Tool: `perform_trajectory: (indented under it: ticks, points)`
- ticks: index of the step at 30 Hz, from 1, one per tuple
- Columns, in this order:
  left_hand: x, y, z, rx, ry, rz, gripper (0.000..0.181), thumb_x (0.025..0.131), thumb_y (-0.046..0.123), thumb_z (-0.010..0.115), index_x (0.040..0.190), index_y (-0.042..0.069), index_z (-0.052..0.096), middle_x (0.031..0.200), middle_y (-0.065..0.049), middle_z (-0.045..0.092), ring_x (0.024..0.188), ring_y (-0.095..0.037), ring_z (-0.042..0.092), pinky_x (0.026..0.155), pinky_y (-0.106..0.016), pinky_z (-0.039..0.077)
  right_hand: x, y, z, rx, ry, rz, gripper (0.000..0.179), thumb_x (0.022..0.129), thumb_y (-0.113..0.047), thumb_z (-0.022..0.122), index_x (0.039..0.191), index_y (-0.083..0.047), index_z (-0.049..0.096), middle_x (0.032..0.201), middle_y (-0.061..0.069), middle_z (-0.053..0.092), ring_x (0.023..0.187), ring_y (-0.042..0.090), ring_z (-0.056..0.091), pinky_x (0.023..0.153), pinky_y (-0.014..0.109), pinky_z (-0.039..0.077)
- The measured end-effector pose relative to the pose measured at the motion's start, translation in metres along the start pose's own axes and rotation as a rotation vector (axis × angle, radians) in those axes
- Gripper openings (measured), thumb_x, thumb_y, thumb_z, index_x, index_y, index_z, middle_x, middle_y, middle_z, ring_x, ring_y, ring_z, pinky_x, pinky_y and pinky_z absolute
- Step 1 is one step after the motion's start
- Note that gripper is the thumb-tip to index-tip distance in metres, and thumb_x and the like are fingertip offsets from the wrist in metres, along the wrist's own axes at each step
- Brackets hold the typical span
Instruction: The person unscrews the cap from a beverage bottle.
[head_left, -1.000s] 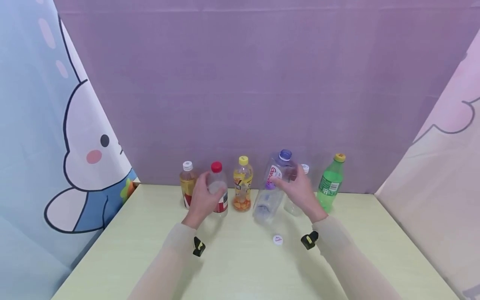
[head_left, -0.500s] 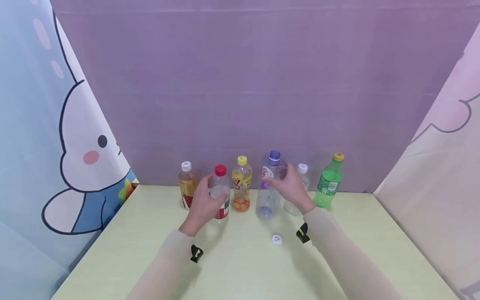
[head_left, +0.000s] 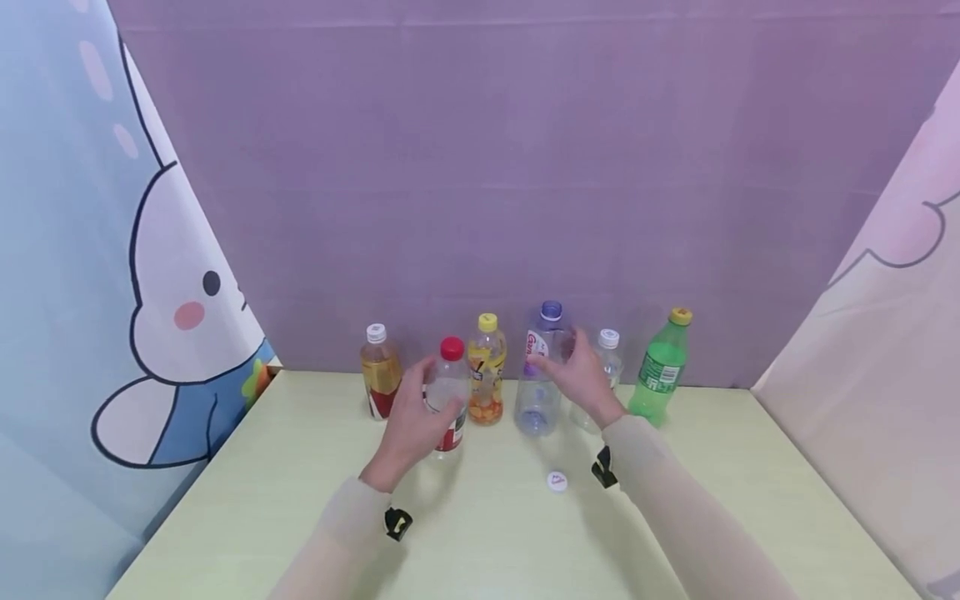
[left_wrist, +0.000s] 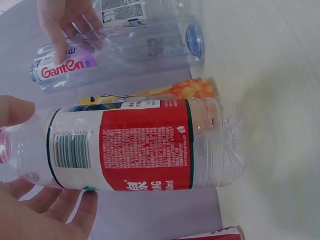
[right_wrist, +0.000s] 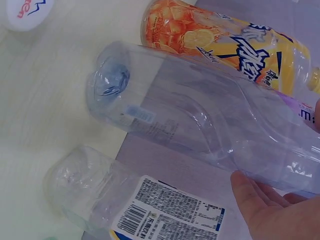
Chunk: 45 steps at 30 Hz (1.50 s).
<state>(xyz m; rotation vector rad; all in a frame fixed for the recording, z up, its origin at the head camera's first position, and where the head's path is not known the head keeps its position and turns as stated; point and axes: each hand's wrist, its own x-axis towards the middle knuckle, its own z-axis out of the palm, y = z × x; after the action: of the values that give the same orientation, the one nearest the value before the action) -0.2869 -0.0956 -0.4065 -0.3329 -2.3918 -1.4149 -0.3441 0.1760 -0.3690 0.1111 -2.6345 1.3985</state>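
Note:
My left hand grips a clear plastic bottle with a red cap and a red and white label. Thumb and fingers lie on opposite sides of its upper part. Whether its base touches the table cannot be told. To the right, my right hand holds a large clear, bluish Ganten bottle around its upper half; it stands upright. A yellow-capped bottle with an orange and yellow label is between the two held bottles. A loose white bottle cap lies on the table in front.
At the left stands a white-capped bottle with an amber and red label. A clear white-capped bottle is just right of the Ganten bottle, partly behind my right hand. Farther right is a green bottle. A purple cloth hangs behind the table.
The Ganten bottle has gone from tilted to upright, its top shifting left, with my right hand on it. My left hand has brought the red-capped bottle rightward and nearer to me.

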Motion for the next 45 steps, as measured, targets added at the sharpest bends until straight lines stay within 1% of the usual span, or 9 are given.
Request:
perform_trajectory:
  ticks: [5,10,16,21,25,30,35,38,45]
  points:
    - [-0.003,0.001,0.003,-0.010,0.012,0.023,0.070,0.091,0.028,0.075,0.150,0.009,0.040,0.143,-0.011,0.049,0.129,-0.030,0.049,0.101,-0.057,0.049,-0.001,0.000,-0.002,-0.032,-0.019,-0.007,0.116,0.084,-0.056,0.076,0.162,-0.003,0.007,0.160,0.026,0.030,0.145,0.044,0.034,0.115,0.057,0.034]
    - [-0.006,0.003,0.004,-0.043,0.016,0.029,0.072,0.091,0.027,0.076,0.151,0.010,0.040,0.142,-0.010,0.050,0.127,-0.031,0.049,0.099,-0.059,0.049,-0.007,-0.004,-0.009,-0.049,-0.036,-0.028,0.110,0.088,-0.052,0.075,0.161,0.000,0.011,0.157,0.030,0.033,0.142,0.047,0.037,0.112,0.059,0.037]
    - [-0.011,0.008,0.002,-0.054,0.024,0.048,0.071,0.091,0.027,0.075,0.151,0.012,0.039,0.143,-0.010,0.048,0.128,-0.032,0.049,0.099,-0.058,0.049,-0.018,-0.013,-0.032,-0.133,-0.077,-0.041,0.097,0.094,-0.051,0.067,0.158,0.005,0.019,0.145,0.033,0.047,0.130,0.048,0.050,0.101,0.058,0.049]
    - [-0.015,0.010,-0.002,-0.063,0.024,0.067,0.070,0.092,0.027,0.076,0.151,0.014,0.040,0.143,-0.010,0.047,0.129,-0.031,0.052,0.099,-0.058,0.049,-0.033,-0.027,-0.053,-0.172,-0.081,-0.031,0.086,0.096,-0.052,0.064,0.154,0.004,0.033,0.136,0.029,0.057,0.124,0.044,0.057,0.098,0.056,0.050]
    - [-0.019,0.012,-0.005,-0.062,0.029,0.096,0.070,0.092,0.026,0.076,0.151,0.015,0.040,0.141,-0.010,0.047,0.126,-0.031,0.055,0.096,-0.059,0.051,-0.047,-0.035,-0.061,-0.140,-0.088,-0.058,0.078,0.097,-0.051,0.065,0.150,0.002,0.041,0.133,0.026,0.061,0.121,0.041,0.060,0.097,0.055,0.052]
    - [-0.022,0.012,-0.008,-0.036,0.049,0.148,0.070,0.091,0.027,0.077,0.151,0.016,0.043,0.138,-0.010,0.047,0.123,-0.029,0.056,0.095,-0.059,0.051,-0.063,-0.041,-0.060,-0.114,-0.079,-0.124,0.070,0.098,-0.048,0.064,0.144,0.003,0.049,0.127,0.022,0.065,0.118,0.037,0.062,0.098,0.052,0.052]
    - [-0.026,0.013,-0.008,-0.030,0.058,0.209,0.069,0.089,0.027,0.078,0.150,0.018,0.046,0.133,-0.011,0.046,0.119,-0.025,0.055,0.095,-0.057,0.048,-0.078,-0.042,-0.056,-0.010,-0.118,-0.128,0.065,0.099,-0.047,0.064,0.142,0.001,0.052,0.126,0.018,0.067,0.107,0.030,0.068,0.094,0.046,0.055]
    - [-0.028,0.013,-0.006,-0.031,0.044,0.231,0.069,0.088,0.025,0.078,0.150,0.019,0.047,0.131,-0.009,0.045,0.118,-0.023,0.053,0.093,-0.055,0.048,-0.086,-0.040,-0.050,0.050,-0.120,-0.106,0.064,0.099,-0.047,0.063,0.141,0.000,0.053,0.122,0.017,0.068,0.100,0.026,0.071,0.090,0.042,0.058]
    - [-0.035,0.016,-0.004,-0.041,-0.057,0.245,0.070,0.088,0.024,0.079,0.151,0.025,0.047,0.132,-0.006,0.047,0.120,-0.023,0.053,0.091,-0.049,0.052,-0.100,-0.033,-0.030,0.168,-0.109,-0.090,0.052,0.101,-0.038,0.063,0.134,0.002,0.059,0.111,0.016,0.072,0.099,0.028,0.070,0.086,0.037,0.059]
